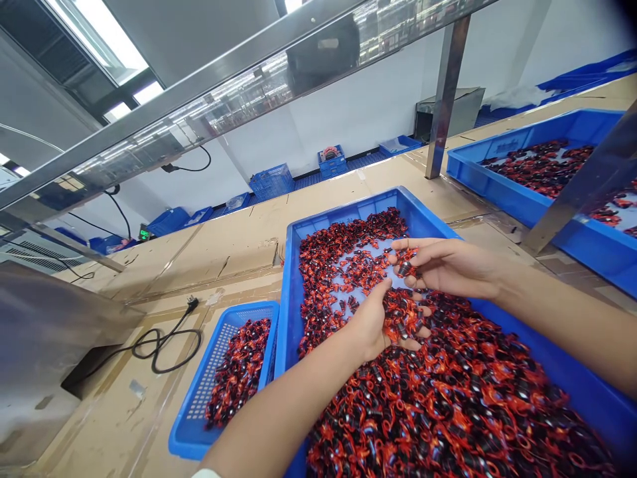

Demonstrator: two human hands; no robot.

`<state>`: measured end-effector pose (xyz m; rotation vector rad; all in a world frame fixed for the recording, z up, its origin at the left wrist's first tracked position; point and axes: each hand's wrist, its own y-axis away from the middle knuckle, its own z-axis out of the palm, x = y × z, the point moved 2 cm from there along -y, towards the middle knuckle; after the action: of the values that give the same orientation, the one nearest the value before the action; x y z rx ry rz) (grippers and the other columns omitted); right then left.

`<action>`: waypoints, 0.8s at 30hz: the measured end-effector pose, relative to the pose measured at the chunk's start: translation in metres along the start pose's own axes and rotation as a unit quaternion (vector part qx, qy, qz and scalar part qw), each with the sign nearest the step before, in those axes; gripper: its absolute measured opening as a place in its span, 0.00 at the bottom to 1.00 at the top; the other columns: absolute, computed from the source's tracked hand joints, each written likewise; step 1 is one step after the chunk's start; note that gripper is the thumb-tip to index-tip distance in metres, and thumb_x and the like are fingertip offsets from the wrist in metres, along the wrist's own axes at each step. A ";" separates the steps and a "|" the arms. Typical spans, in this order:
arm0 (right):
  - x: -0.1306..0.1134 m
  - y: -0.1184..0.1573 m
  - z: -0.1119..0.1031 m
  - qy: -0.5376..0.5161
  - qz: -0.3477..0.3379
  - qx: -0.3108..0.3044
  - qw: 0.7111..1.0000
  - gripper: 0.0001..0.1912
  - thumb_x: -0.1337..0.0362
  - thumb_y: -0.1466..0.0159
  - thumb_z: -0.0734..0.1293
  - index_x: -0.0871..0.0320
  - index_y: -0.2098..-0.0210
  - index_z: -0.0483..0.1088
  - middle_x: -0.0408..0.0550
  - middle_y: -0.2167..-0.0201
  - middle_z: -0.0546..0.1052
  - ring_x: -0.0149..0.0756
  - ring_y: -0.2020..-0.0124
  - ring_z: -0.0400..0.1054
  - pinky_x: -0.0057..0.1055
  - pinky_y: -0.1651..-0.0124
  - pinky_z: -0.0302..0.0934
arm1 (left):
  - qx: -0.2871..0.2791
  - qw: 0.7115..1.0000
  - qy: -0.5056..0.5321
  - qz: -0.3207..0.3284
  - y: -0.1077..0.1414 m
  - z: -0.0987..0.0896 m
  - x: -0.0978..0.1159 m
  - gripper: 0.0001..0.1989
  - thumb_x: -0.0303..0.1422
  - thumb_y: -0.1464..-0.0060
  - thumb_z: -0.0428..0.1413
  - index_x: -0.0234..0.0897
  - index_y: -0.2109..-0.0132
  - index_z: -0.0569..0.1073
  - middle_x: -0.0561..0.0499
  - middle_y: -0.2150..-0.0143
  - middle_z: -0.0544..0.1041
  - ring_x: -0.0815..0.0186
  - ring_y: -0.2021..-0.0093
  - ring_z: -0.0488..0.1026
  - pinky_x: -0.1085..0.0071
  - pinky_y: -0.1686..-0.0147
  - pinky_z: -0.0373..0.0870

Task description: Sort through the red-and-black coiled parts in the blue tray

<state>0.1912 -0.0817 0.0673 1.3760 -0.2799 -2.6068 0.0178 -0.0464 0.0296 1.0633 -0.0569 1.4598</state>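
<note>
A large blue tray (291,292) holds a deep layer of small red and black parts (423,398), with bits of its pale bottom showing near the middle. Over the tray, my left hand (383,322) is cupped palm up around a heap of these parts. My right hand (438,265) is just above and to the right of it, fingers curled round a few of the same parts. A smaller blue basket (199,392) stands against the tray's left side, with more red and black parts inside.
A black cable with a plug (192,304) lies on the cardboard-covered table (239,249) at the left. Another blue tray (497,176) with similar parts stands at the right, behind a metal post (448,99). A metal rail crosses above.
</note>
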 end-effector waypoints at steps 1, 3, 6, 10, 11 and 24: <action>0.000 0.000 0.000 0.005 0.000 0.001 1.000 0.23 0.75 0.48 0.74 0.55 0.53 0.76 0.47 0.62 0.80 0.36 0.67 0.73 0.35 0.65 0.70 | -0.002 1.000 0.001 0.001 0.000 0.000 0.000 0.31 0.50 0.27 0.37 0.32 0.45 0.75 0.37 0.55 0.83 0.62 0.73 0.81 0.69 0.80 0.77; 0.001 -0.001 0.000 0.019 -0.007 0.006 1.000 0.22 0.74 0.48 0.74 0.55 0.53 0.76 0.46 0.63 0.80 0.36 0.68 0.72 0.36 0.67 0.70 | -0.002 1.000 0.007 0.010 0.001 0.000 0.000 0.31 0.50 0.27 0.36 0.32 0.46 0.75 0.37 0.55 0.83 0.61 0.73 0.81 0.69 0.80 0.77; 0.002 0.000 0.002 0.049 -0.035 0.018 0.998 0.19 0.72 0.47 0.74 0.54 0.56 0.75 0.45 0.61 0.79 0.34 0.72 0.70 0.36 0.71 0.69 | 0.000 0.999 0.026 0.026 0.003 0.001 0.003 0.30 0.52 0.28 0.39 0.33 0.48 0.75 0.38 0.56 0.83 0.61 0.73 0.81 0.70 0.82 0.76; 0.005 0.001 0.007 0.110 -0.072 0.028 0.991 0.15 0.71 0.45 0.73 0.52 0.60 0.73 0.45 0.64 0.78 0.34 0.74 0.69 0.34 0.75 0.65 | -0.006 0.998 0.047 0.028 0.006 0.003 0.008 0.26 0.51 0.28 0.42 0.36 0.51 0.75 0.42 0.58 0.82 0.63 0.74 0.81 0.73 0.84 0.74; 0.006 0.002 0.008 0.126 -0.077 0.031 0.988 0.15 0.71 0.46 0.73 0.52 0.60 0.73 0.44 0.65 0.78 0.35 0.74 0.69 0.33 0.76 0.64 | -0.006 0.998 0.049 0.026 0.007 0.003 0.009 0.24 0.49 0.28 0.42 0.36 0.52 0.75 0.43 0.59 0.82 0.63 0.74 0.80 0.74 0.85 0.73; 0.004 0.035 0.031 0.441 -0.332 -0.003 0.834 0.05 0.61 0.30 0.70 0.48 0.55 0.72 0.50 0.55 0.73 0.47 0.51 0.68 0.40 0.50 0.67 | -0.075 0.994 0.071 0.025 0.015 0.004 0.017 0.16 0.44 0.32 0.53 0.36 0.51 0.77 0.49 0.66 0.78 0.60 0.73 0.81 0.73 0.85 0.73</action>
<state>0.1658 -0.1139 0.0900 2.8462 0.4145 -1.9747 0.0116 -0.0393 0.0504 0.8412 -0.0913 1.5480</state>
